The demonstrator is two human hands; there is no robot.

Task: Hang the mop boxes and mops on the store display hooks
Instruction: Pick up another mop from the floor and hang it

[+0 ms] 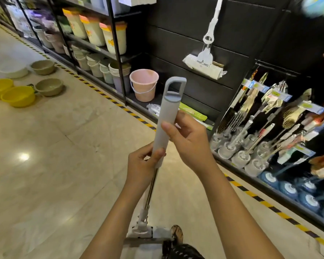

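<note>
Fingers [158, 153] of left hand [140, 165], right hand [187, 139] gripping mop [166, 116], tags [305, 106] blurred

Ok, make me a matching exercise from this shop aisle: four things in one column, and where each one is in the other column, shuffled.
Things:
1. grey mop handle
2. pink bucket
3. yellow basins
4. white sponge mop

Places:
A. on the floor, at left
B. hanging on the black wall panel
C. gripped by the left hand and right hand
D. on the lowest shelf

Pairs: 1-C, 2-D, 3-A, 4-B
</note>
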